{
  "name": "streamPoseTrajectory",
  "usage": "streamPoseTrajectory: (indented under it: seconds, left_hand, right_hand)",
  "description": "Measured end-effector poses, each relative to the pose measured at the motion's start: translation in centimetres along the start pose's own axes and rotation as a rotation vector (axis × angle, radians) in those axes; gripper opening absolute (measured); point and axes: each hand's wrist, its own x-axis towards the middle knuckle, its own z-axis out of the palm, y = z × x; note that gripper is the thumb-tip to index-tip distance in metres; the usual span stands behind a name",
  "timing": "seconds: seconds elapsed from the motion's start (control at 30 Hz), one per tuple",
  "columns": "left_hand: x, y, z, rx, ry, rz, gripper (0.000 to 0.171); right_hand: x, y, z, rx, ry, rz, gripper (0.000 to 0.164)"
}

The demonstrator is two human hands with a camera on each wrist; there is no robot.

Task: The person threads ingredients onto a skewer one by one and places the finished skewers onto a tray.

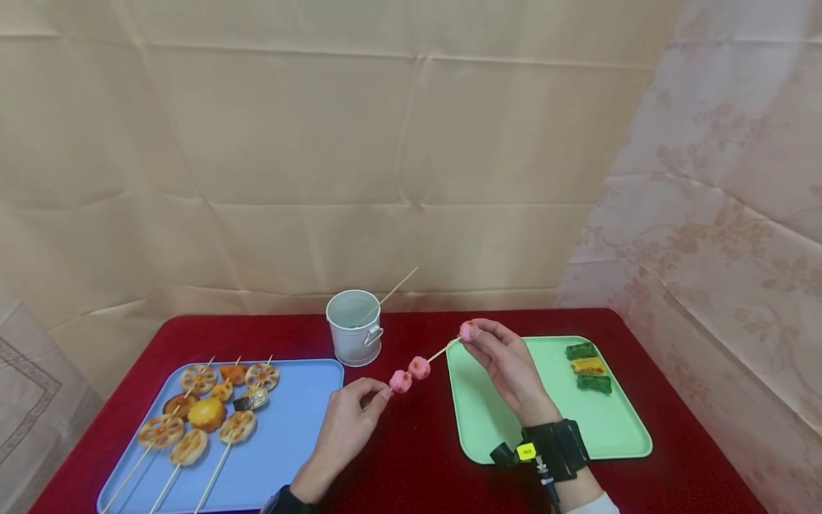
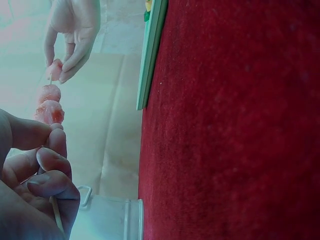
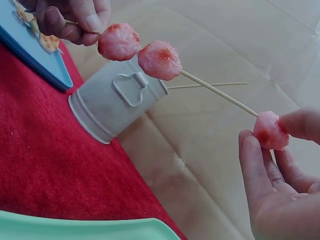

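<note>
My left hand (image 1: 349, 421) pinches a thin wooden skewer (image 3: 220, 94) between thumb and fingers, just behind two browned pink meatballs threaded side by side. The nearer meatball (image 3: 119, 42) sits right at the left fingertips, and the second meatball (image 3: 159, 60) is against it. A bare stretch of stick runs on to a third pink meatball (image 3: 271, 131) at the skewer's far tip. My right hand (image 1: 507, 368) grips that third one with thumb and fingertips. The skewer slants up to the right, held above the red cloth. Its rear end is mostly hidden by the left hand.
A blue tray (image 1: 292, 457) on the left bears several skewers with lotus root slices and other pieces. The green tray (image 1: 494, 421) on the right holds green and yellow pieces (image 1: 589, 366). Behind the hands stands a white metal bucket (image 1: 353, 343) with one stick (image 1: 399, 285) in it.
</note>
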Motion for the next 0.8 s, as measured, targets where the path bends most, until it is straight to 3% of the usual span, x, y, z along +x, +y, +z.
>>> streamPoseTrajectory:
  seconds: [0.3,0.8]
  left_hand:
    - [-0.1,0.0,0.0,0.012,0.005,0.0,0.006]
    - [0.0,0.0,0.0,0.006,0.015,0.006,0.006]
  right_hand:
    - [-0.2,0.3,0.1,-0.073,-0.009,0.022,0.039]
    - [-0.4,1.4,1.5,-0.138,-0.036,0.056,0.035]
